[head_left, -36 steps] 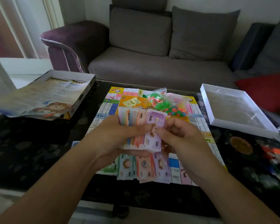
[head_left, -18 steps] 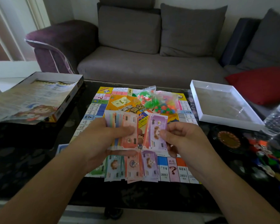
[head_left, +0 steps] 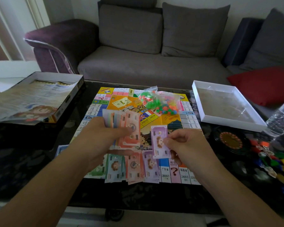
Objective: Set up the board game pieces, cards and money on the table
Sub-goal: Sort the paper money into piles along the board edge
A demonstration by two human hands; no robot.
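Observation:
The colourful game board (head_left: 156, 119) lies flat on the dark table. My left hand (head_left: 95, 138) grips a fanned stack of play money (head_left: 123, 123) above the board, an orange note on top. My right hand (head_left: 185, 145) pinches a single purple note (head_left: 159, 141), held apart from the stack. Below my hands, sorted piles of notes lie along the board's near edge: green (head_left: 97, 171), teal (head_left: 114, 167), orange (head_left: 134, 167) and purple (head_left: 150, 166). A clear bag of small coloured pieces (head_left: 159, 104) rests on the board's far side.
The box lid with a leaflet (head_left: 34, 97) sits at the left. A white box tray (head_left: 223, 104) stands at the right. A plastic water bottle (head_left: 280, 117), a dark round dish (head_left: 230, 140) and loose coloured tokens (head_left: 272, 159) are on the right. A sofa is behind the table.
My right hand has pulled the purple note off the stack and moved it right and down, away from my left hand. The view has tilted slightly.

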